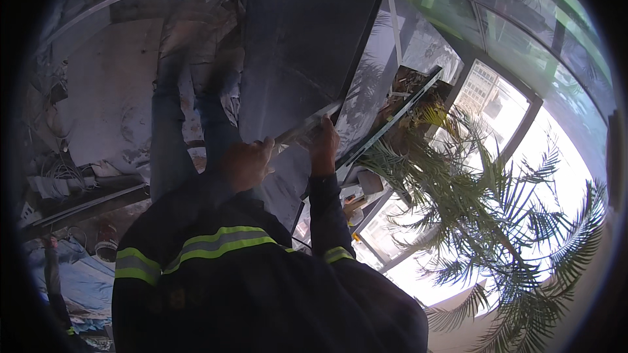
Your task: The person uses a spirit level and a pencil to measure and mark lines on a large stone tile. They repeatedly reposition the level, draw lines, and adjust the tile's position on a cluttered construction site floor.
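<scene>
A large dark grey panel (294,39) stretches away in front of me, with its long edge on the right. A long, narrow, light-coloured flat bar (296,132) lies slantwise across its near part. My left hand (248,162) is closed at the bar's near left end, thumb and fingers bent around it. Farther along to the right, my right hand (324,146) is closed on the same bar close to the panel's edge. The bar's exact kind and its underside cannot be made out. Both forearms wear dark sleeves with reflective bands.
My legs (171,137) stand left of the panel, beside a pale flat sheet (108,85) on the floor. Coiled wire (62,176) lies at left. A palm plant (490,196) and a glass-edged strip (399,114) stand at right. Another person's sleeve (55,281) shows at lower left.
</scene>
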`<state>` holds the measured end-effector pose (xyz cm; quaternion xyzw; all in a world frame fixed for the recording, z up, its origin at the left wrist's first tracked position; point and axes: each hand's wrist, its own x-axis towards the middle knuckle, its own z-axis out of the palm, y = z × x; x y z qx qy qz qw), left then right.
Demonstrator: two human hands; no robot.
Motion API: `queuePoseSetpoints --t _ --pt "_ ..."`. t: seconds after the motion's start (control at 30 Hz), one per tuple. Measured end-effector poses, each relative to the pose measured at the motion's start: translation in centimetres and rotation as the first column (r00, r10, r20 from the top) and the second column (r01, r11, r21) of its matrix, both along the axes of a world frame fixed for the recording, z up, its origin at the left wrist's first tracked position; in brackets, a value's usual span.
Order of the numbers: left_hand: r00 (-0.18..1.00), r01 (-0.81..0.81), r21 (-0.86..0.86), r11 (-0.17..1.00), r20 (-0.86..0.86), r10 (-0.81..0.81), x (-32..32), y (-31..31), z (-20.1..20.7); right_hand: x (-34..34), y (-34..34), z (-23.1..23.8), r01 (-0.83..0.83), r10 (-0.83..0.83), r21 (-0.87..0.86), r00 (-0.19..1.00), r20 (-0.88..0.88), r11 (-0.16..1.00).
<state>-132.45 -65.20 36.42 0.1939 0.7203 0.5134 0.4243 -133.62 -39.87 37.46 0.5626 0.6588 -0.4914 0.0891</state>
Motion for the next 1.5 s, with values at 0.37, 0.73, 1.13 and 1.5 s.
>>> queuePoseSetpoints --t 0.37,0.73,1.13,1.5 --pt "0.989 0.103 -0.349 0.932 -0.064 -0.133 -2.1 2.4 2.0 4.7 10.3 2.8 -0.148 0.155 0.236 0.988 -0.011 0.96" --pt "0.969 0.104 -0.394 0.913 -0.168 -0.182 -1.2 0.7 -0.4 7.0 11.5 -1.3 -0.234 0.248 0.415 0.969 0.021 0.879" --pt "0.954 0.067 -0.409 0.91 -0.24 -0.178 -1.5 1.3 0.0 5.5 18.0 1.6 -0.172 0.289 0.641 0.954 -0.081 0.748" --pt "0.949 0.156 -0.47 0.869 -0.172 -0.263 -2.5 1.4 1.6 6.6 18.4 3.8 -0.307 0.401 0.638 0.916 -0.004 0.706"
